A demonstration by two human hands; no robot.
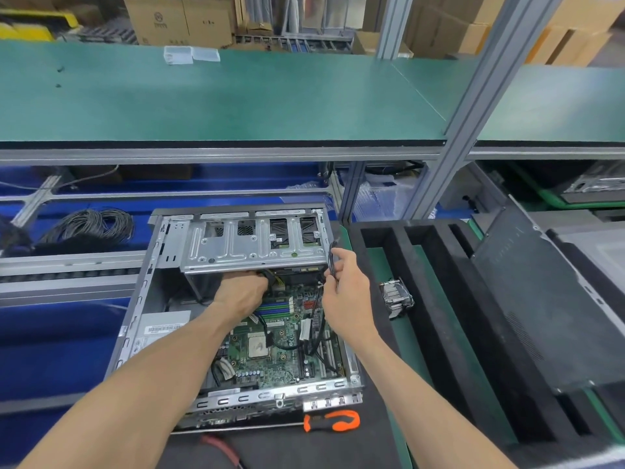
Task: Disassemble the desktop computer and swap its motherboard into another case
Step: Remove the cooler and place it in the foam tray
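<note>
Open desktop case [142, 299] is laid on its side on the dark worktop [291, 448], side panel off, motherboard [280, 346] exposed and seated in the case floor. Silver drive cage [257, 242] is seen spanning the far end of the case above the board.

Left hand [241, 292] is reached in under the drive cage, at the far edge of the board next to the blue memory slots [274, 308]. Fingers are hidden under the cage; grip cannot be told.

Right hand [343, 292] is held above the right edge of the case, fingers curled round a thin black cable bundle [333, 262], which runs upright through the fist, upper end beside the cage corner.

Orange-handled screwdriver [333, 421] is laid on the worktop just in front of the case's rear panel. Finned heatsink [395, 297] is set on the green strip to the right, beside a black foam tray [439, 299]. Coiled black cable [91, 225] is seen on the left, behind the case.
</note>
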